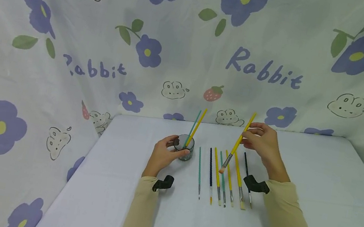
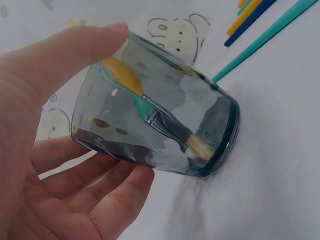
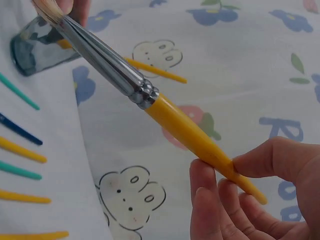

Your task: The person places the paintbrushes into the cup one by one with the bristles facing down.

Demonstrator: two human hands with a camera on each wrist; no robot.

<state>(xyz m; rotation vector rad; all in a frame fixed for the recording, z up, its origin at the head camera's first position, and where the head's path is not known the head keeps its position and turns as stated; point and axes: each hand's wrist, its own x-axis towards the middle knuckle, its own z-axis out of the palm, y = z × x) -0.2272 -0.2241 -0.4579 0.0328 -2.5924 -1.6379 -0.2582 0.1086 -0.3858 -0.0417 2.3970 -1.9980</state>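
My left hand [image 1: 164,154] grips a grey-tinted glass cup [image 2: 165,110] around its side, thumb across one side and fingers on the other. Inside the cup two paintbrushes stand bristles down: a yellow-handled paintbrush [image 1: 199,122] and a green-handled paintbrush [image 1: 194,125]. A yellow paintbrush [image 3: 187,127] with a silver ferrule is pinched near its handle end by the thumb and fingers of my right hand [image 1: 264,144]. Its pale bristles [image 1: 222,170] point down and to the left, above the row of brushes on the table.
Several paintbrushes lie side by side on the white table [image 1: 98,196], bristles toward me, among them a green paintbrush [image 1: 199,171], a dark blue paintbrush [image 1: 210,171] and a black paintbrush [image 1: 247,178]. A flowered, rabbit-printed cloth [image 1: 182,28] hangs behind the table.
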